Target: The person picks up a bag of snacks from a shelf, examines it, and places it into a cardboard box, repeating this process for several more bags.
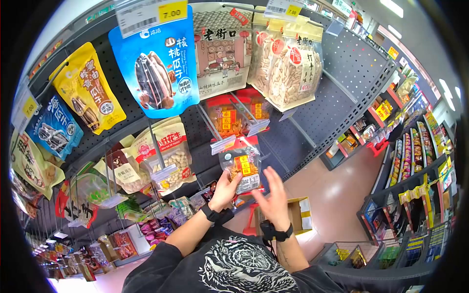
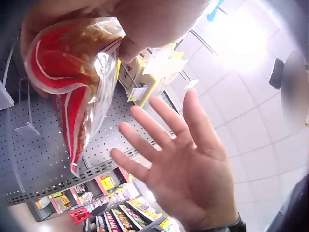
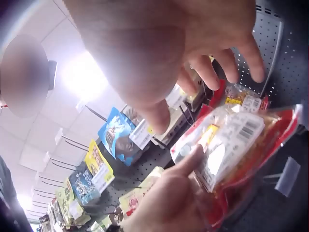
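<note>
My left hand point(image 1: 225, 191) grips a clear snack bag point(image 1: 233, 159) with red edges and a red-and-yellow label, thumb on its front. In the right wrist view that bag point(image 3: 236, 140) shows a white printed panel with a barcode, and the left thumb lies across it. From the left wrist view, its red gusseted end point(image 2: 67, 77) hangs toward the camera. My right hand point(image 1: 274, 200) is raised just right of the bag, fingers spread and holding nothing. Similar red snack bags point(image 1: 225, 117) hang on hooks right above.
A pegboard rack holds a blue seed bag point(image 1: 156, 68), a yellow bag point(image 1: 90, 90), cream bags point(image 1: 288, 63) and peanut bags point(image 1: 173, 154) on protruding hooks with price tags. Below the right hand, an open cardboard box point(image 1: 306, 222) stands on the floor point(image 1: 337, 188). More shelves point(image 1: 371, 215) line the right.
</note>
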### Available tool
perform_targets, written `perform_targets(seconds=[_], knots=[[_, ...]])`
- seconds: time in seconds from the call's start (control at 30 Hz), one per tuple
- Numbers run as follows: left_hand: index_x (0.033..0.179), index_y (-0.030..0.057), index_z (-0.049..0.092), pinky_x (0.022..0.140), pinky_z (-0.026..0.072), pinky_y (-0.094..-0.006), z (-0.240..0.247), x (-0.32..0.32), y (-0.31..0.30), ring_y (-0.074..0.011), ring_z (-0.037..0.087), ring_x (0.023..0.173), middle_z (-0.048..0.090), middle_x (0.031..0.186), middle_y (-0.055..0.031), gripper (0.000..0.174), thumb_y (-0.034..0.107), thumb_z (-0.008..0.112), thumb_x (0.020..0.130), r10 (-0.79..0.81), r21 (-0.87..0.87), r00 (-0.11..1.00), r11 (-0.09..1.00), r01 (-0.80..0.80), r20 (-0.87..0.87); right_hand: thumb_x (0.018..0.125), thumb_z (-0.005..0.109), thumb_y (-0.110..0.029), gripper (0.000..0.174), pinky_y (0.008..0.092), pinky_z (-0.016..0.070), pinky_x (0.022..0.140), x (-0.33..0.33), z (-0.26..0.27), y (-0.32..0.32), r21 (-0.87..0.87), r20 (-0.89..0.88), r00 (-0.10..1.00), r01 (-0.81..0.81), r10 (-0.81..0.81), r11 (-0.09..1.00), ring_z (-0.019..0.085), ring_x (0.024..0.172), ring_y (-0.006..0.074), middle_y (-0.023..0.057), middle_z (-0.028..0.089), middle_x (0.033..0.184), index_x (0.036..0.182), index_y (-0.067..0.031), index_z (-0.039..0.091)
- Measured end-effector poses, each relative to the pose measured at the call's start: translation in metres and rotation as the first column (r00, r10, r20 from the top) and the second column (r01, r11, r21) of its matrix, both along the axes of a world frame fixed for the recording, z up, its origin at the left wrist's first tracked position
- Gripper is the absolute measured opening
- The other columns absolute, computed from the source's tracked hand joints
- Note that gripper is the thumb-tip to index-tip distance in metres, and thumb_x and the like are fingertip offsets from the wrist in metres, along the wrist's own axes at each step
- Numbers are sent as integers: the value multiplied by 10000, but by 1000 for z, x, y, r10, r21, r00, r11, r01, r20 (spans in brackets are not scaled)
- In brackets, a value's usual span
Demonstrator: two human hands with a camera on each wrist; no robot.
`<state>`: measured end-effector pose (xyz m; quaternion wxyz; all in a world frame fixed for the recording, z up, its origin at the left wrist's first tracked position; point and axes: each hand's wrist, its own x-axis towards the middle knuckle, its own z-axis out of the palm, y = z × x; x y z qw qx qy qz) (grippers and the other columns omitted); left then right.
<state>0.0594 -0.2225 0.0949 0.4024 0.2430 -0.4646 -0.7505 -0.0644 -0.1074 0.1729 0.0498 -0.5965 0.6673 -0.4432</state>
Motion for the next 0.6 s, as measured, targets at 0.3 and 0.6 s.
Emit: perform_targets(seconds=[0.3, 0.6], knots=[[1479, 63, 223, 998, 391, -299, 23, 23, -3, -185, 460, 1218, 378, 1439, -84, 558, 309, 410, 1014, -325, -138, 940, 941, 310, -101, 724, 786, -343, 925, 449, 325, 1066, 29, -20, -19, 135, 40, 995, -91, 87, 987, 339, 1330, 400, 285, 296, 1439, 1414, 2, 275], [1301, 23, 401, 863, 488, -293, 6, 21, -26, -182, 596, 1029, 602, 1114, -131, 469, 60, 616, 886, -64, -188, 998, 980, 68, 24, 819, 626, 34, 606, 327, 442, 973, -19, -63, -32, -166, 986, -44, -422, 163, 891, 540, 1146, 191, 113, 534, 1263, 1365, 1, 365]])
